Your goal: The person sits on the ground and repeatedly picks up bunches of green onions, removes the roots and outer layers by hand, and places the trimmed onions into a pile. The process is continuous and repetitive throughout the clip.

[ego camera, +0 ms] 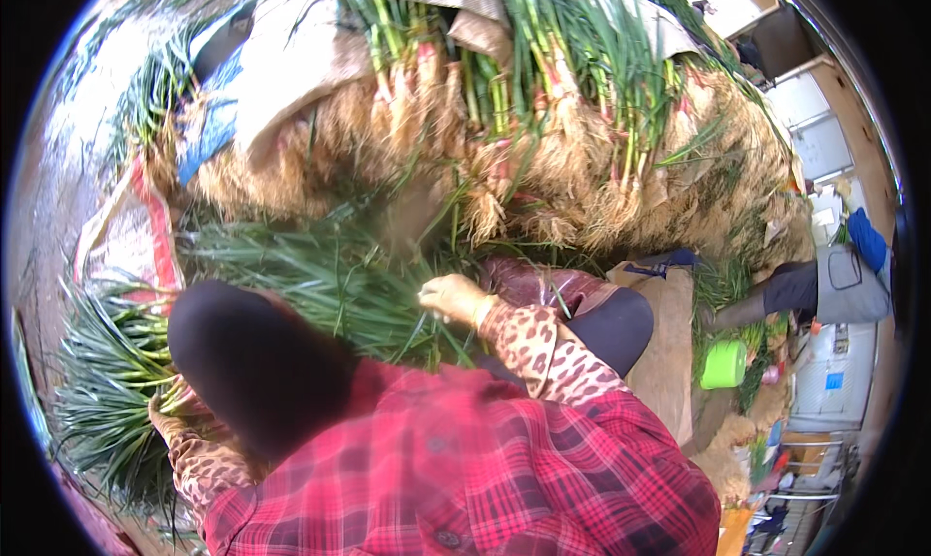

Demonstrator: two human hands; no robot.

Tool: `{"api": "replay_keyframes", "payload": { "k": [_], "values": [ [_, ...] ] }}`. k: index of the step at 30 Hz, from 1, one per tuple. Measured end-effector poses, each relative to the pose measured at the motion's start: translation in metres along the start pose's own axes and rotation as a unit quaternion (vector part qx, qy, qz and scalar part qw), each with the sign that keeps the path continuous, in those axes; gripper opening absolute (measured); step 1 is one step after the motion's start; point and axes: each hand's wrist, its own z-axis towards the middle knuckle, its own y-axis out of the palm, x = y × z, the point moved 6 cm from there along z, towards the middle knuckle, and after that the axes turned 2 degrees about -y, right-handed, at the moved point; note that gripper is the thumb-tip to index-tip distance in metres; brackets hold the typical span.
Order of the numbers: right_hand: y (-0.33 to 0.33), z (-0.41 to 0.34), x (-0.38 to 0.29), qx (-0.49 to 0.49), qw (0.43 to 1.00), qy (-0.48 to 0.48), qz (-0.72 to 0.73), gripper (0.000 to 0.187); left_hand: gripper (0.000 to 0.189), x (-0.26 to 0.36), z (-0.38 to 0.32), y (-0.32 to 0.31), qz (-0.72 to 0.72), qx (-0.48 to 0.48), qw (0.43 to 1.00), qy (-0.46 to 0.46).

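Note:
At the left, my left hand [166, 419] touches the pale stems of a pile of green onions [116, 381]. My knee and the stems hide its fingers, so its grip cannot be made out. My right hand [454, 299], apparently gloved, is in front of my body with fingers curled in and nothing visible in it. Below it, between my knees, lies a heap of loose green onion leaves [334, 287]. Beyond rises a large stack of green onions with long tan roots [407, 112] facing me.
Burlap sacking [305, 69] partly covers the stack. A red-striped woven sack [131, 243] stands left. On the right are a brown board [662, 345], a bright green plastic container [724, 365] and another person's leg [789, 294]. White cabinets [833, 374] line the far right.

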Motion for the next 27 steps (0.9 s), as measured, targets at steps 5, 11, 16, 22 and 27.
{"api": "replay_keyframes", "payload": {
  "k": [5, 11, 16, 22, 27],
  "values": [
    [-0.064, -0.065, -0.081, 0.152, 0.834, -0.340, -0.408, 0.016, 0.069, 0.003, -0.028, -0.003, 0.060, 0.024, 0.998, -0.027],
    [-0.269, -0.107, -0.160, 0.578, 0.763, -0.186, -0.221, 0.042, 0.083, -0.001, -0.065, -0.023, 0.107, 0.031, 0.993, -0.051],
    [-0.313, -0.023, -0.116, 0.533, 0.840, -0.077, -0.067, 0.072, 0.095, 0.007, -0.070, -0.039, 0.140, 0.022, 0.988, -0.056],
    [-0.407, -0.123, -0.100, 0.492, 0.752, -0.298, 0.322, 0.015, 0.103, 0.024, -0.065, -0.041, 0.247, 0.027, 0.962, -0.113],
    [-0.430, -0.220, -0.160, 0.585, 0.758, -0.288, -0.027, 0.021, 0.031, 0.067, -0.104, -0.004, 0.436, 0.053, 0.895, -0.080]
  ]
}}
